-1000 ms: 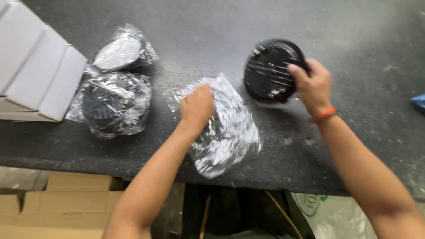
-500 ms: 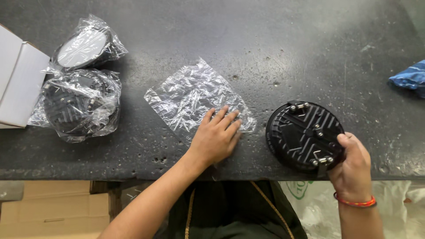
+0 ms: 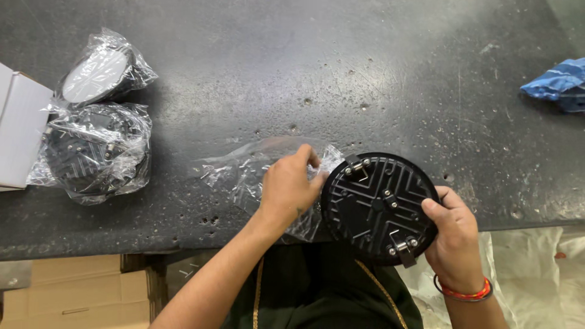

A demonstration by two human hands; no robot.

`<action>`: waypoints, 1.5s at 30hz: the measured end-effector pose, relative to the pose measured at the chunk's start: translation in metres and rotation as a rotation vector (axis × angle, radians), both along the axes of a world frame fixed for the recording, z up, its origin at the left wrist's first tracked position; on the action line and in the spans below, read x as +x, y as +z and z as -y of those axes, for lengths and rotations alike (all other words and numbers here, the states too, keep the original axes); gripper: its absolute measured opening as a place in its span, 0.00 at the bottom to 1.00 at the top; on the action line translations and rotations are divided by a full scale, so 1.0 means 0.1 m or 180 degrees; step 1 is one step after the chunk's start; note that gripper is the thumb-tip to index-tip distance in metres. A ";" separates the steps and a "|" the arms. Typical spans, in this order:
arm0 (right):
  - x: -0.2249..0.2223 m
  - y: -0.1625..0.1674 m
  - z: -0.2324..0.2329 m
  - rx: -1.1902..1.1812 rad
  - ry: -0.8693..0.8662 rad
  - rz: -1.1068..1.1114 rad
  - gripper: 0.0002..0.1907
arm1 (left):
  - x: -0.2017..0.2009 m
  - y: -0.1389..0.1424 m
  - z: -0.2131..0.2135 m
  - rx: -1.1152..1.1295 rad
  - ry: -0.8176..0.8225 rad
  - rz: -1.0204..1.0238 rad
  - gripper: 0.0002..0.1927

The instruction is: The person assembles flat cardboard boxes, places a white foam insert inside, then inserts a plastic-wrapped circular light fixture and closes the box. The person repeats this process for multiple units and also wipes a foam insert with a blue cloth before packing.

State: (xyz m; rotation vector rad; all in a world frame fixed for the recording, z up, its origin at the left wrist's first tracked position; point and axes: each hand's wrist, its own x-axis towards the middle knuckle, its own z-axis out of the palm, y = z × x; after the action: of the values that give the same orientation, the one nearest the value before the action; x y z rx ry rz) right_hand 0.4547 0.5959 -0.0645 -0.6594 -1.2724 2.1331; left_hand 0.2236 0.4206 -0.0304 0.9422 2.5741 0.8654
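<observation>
Right hand: my right hand [image 3: 454,234], lower right of the frame, grips the round black ribbed metal disc [image 3: 378,207] by its right edge, thumb laid over the face and fingers curled behind the rim. An orange band sits on that wrist.
Disc: the disc is tilted up toward me at the near edge of the dark speckled stone worktop [image 3: 341,79], lower centre-right of the frame. Its ribbed back shows, with two spring clips and small screws.
Left hand: my left hand [image 3: 289,186], just left of the disc, has its fingers bunched together, pinching the edge of the clear crinkled plastic bag [image 3: 244,176] right where the bag meets the disc's rim.
Bag: the bag lies mostly flat on the worktop in the centre of the frame, stretching left from under my left hand; its right end touches the disc.
Left side: two more round black discs wrapped in clear plastic [image 3: 97,140] sit at the upper left of the frame, one behind the other, touching. A white cardboard box [image 3: 18,131] is just beside them at the left edge.
Upper right: a crumpled blue cloth [image 3: 557,82] lies at the right edge, well apart from my hands.
Below the worktop: brown cardboard [image 3: 67,292] shows at the lower left.
</observation>
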 end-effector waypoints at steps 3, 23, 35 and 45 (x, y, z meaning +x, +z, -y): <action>0.04 0.00 -0.02 -0.0005 -0.0104 -0.0010 0.11 | -0.02 -0.16 0.01 0.1125 -0.0509 -0.2954 0.26; 0.37 0.08 -0.12 0.0017 -0.0506 -0.0128 0.14 | 0.00 -0.18 -0.26 0.0885 0.0037 -0.0760 0.13; -0.04 -0.05 0.13 0.0760 0.0321 0.0875 0.10 | 0.36 0.12 -0.28 0.1206 -0.0139 0.0619 0.15; -0.19 0.00 0.27 0.2502 -0.0139 0.1448 0.14 | 0.99 0.05 -0.01 0.1311 -0.1285 -0.1552 0.23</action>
State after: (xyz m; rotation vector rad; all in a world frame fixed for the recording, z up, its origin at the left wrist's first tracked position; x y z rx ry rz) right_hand 0.4356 0.5686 -0.0642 -0.8104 -2.1295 1.2876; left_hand 0.3222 0.4220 -0.0255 1.9220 2.4505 1.1784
